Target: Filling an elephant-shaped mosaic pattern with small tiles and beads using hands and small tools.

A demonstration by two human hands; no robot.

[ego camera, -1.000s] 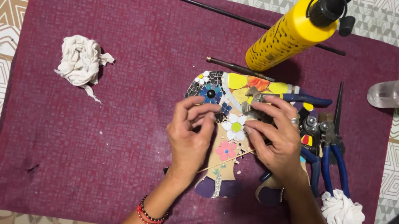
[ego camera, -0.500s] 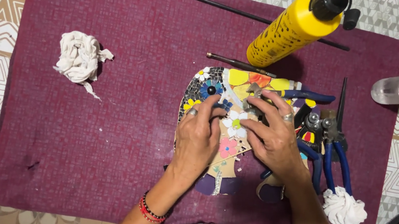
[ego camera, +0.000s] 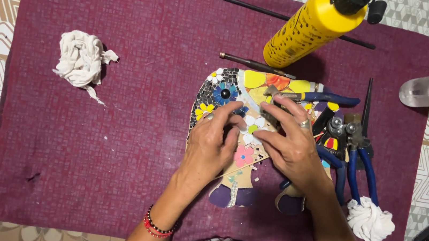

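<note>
Both hands lay on a mosaic piece, a flat cut-out shape partly covered with small coloured tiles: yellow and orange ones along its top edge, a blue flower with a dark centre, white petals, a pink flower lower down, and bare board towards the bottom. It rested on a maroon mat, directly in front of the person. The left hand was palm down on the piece's left half, fingers bent and pressed to the tiles, its fingertips near the white petals. The right hand was palm down on the right half, fingers stretched leftward so that their tips met the same white petals, close to those of the left hand. Whether either hand pinched a loose tile could not be told; neither gripped a tool. A red and black beaded bracelet circled the left wrist.

Just beyond the right hand's fingers lay a small blue-handled tool, across the top of the piece. To the right of the right hand sat blue-handled nippers, and below them, beside the right forearm, a crumpled white rag. Beyond both hands a yellow bottle with a black cap stood tilted in view, with a thin dark pick lying just before it. Well to the left of the left hand lay another bunched white cloth.
</note>
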